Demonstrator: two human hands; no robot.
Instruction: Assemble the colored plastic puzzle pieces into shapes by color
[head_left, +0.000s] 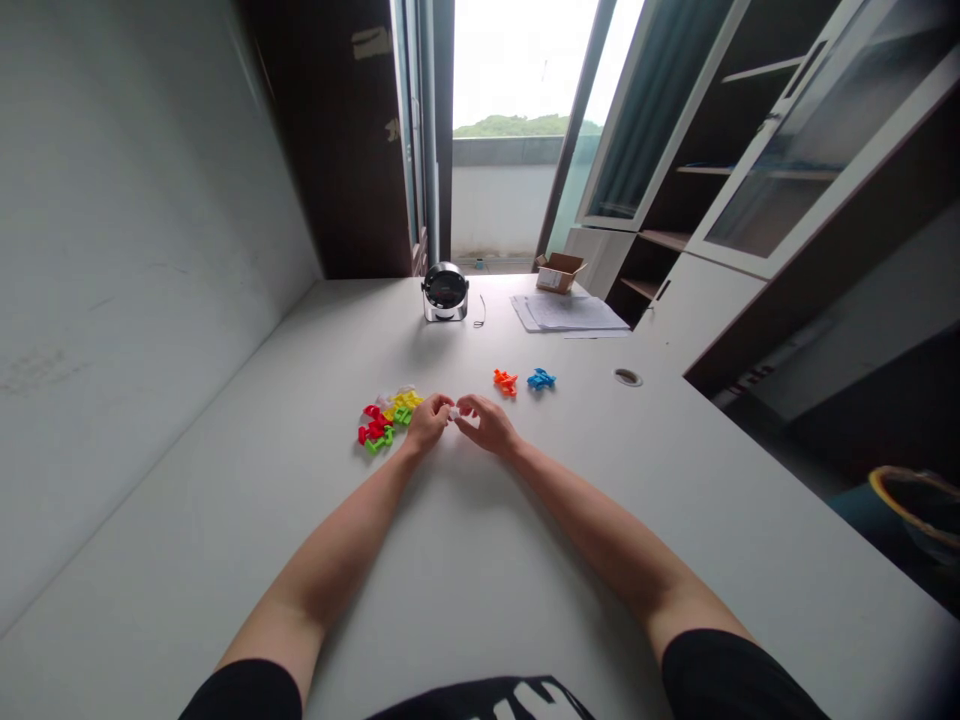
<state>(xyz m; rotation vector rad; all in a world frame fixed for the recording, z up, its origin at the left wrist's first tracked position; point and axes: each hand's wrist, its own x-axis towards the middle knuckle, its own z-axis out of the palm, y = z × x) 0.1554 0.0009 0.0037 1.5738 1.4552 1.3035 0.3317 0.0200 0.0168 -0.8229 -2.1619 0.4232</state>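
Pinching a small white plastic piece [454,413] between the fingertips of both hands, held low over the middle of the white counter [480,560]. Left hand [429,422] and right hand [487,424] are curled, knuckles up, fingertips meeting around the piece; which fingers actually grip it is too small to tell. Bare forearms run back toward the near edge of the counter from short black sleeves [720,675].

Just left of the left hand, nearly touching it, sits a loose pile of small plastic pieces [388,422] in red, yellow, green and some white. Farther away and right of the hands are a small orange plastic cluster [505,381] and a small blue plastic cluster [541,379], close together but not touching. Exact shape of the pieces is hard to make out.

At the far end of the counter stand a round black-and-chrome desk fan [445,292] with a thin dark cable [478,311] beside it, a stack of papers [566,312] and a small open cardboard box [559,272]. A round cable grommet [628,377] is set into the counter on the right. Glass-door cabinets [750,150] stand along the right side, a plain white wall [135,250] runs along the left, and an open window [510,130] is straight ahead.
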